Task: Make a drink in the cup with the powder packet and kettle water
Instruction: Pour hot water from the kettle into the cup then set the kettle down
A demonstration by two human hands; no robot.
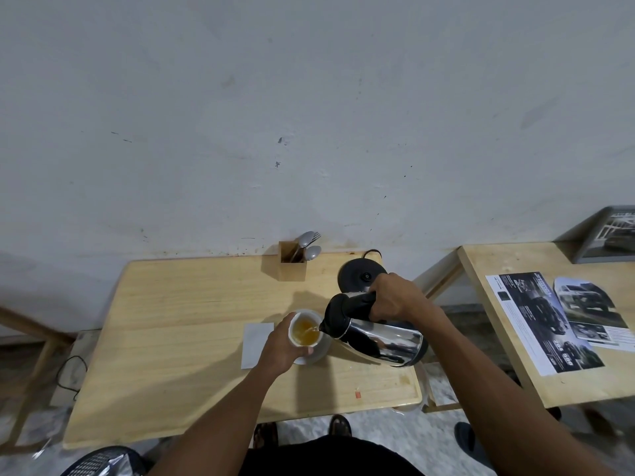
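We are gripping the cup (307, 333) with our left hand (280, 348), tilting it at table (178, 324) centre; at its 3 o'clock, our right hand (395, 298) is clenching the kettle (381, 338) handle, pouring water onto amber liquid.

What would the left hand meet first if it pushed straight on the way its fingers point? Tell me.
The left hand wraps the white cup, fingers pointing right. Beyond the cup, it would probably meet the tilted steel kettle first, at its black spout end; depth is unclear.

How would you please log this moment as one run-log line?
step: pouring | right hand: tilting kettle | left hand: holding cup | cup: amber liquid | kettle base: empty
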